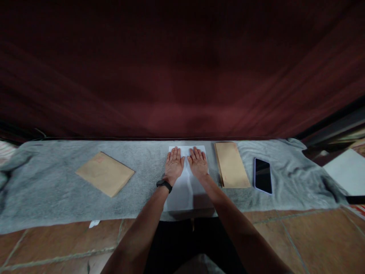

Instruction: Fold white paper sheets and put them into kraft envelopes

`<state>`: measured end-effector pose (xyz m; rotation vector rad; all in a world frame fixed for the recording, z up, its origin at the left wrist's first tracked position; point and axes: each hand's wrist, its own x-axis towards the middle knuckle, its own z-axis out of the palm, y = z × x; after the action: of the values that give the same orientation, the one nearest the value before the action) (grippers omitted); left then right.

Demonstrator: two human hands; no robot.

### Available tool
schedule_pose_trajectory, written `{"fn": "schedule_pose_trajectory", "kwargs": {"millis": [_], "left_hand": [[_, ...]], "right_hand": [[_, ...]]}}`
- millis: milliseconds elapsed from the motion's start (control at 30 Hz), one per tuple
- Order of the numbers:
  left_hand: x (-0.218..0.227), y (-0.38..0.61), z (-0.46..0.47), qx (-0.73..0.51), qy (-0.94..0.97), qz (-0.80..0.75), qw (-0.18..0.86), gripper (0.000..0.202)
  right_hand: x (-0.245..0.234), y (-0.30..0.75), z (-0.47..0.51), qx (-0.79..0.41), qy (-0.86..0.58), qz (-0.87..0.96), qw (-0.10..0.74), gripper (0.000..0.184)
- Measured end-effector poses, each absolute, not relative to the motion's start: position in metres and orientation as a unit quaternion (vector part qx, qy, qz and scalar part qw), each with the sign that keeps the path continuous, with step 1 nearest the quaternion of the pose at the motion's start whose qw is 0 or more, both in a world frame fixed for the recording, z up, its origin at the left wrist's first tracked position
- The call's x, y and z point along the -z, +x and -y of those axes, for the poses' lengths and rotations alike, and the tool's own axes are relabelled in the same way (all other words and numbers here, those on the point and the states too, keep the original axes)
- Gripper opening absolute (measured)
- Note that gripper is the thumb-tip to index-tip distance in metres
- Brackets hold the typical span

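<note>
A white sheet of paper [186,192] lies on a grey towel [57,198] straight in front of me. My left hand [173,164] rests flat on the sheet's far left part, fingers stretched out, with a black watch [164,185] on the wrist. My right hand [197,162] lies flat beside it on the far right part, fingers also extended. Neither hand holds anything. The two hands nearly touch at the thumbs.
A brown envelope [105,173] lies on the towel to the left. A stack of brown envelopes [231,164] lies right of the paper, with a dark phone [262,175] beyond it. A dark red curtain [182,68] hangs behind. Terracotta tiles [302,236] run along the near side.
</note>
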<state>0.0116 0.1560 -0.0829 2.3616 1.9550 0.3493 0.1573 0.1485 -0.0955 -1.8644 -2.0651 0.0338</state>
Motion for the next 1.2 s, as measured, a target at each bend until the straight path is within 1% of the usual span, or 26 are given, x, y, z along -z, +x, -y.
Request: {"fn": "schedule_pose_trajectory", "kwargs": {"millis": [167, 433, 600, 800, 967, 1067, 1200], "left_hand": [[0.084, 0.000, -0.160, -0.115, 0.752, -0.648, 0.028, 0.064], [0.085, -0.003, -0.162, -0.127, 0.740, -0.660, 0.022, 0.061], [0.083, -0.005, -0.161, -0.138, 0.729, -0.670, 0.019, 0.062], [0.080, -0.002, -0.154, -0.140, 0.743, -0.654, 0.019, 0.060], [0.076, 0.014, -0.157, -0.120, 0.778, -0.615, 0.047, 0.058], [0.076, 0.016, -0.158, -0.105, 0.780, -0.615, 0.060, 0.058], [0.079, 0.008, -0.153, -0.111, 0.767, -0.630, 0.043, 0.060]], "right_hand": [[0.097, 0.166, -0.151, -0.005, -0.678, 0.710, 0.188, 0.055], [0.103, 0.177, -0.154, 0.012, -0.693, 0.690, 0.208, 0.060], [0.100, 0.179, -0.153, 0.014, -0.701, 0.685, 0.200, 0.062], [0.095, 0.176, -0.153, 0.009, -0.676, 0.713, 0.186, 0.057], [0.095, 0.159, -0.156, 0.002, -0.634, 0.753, 0.175, 0.051], [0.096, 0.155, -0.157, 0.003, -0.637, 0.753, 0.166, 0.049], [0.096, 0.161, -0.154, 0.005, -0.661, 0.729, 0.179, 0.052]]}}
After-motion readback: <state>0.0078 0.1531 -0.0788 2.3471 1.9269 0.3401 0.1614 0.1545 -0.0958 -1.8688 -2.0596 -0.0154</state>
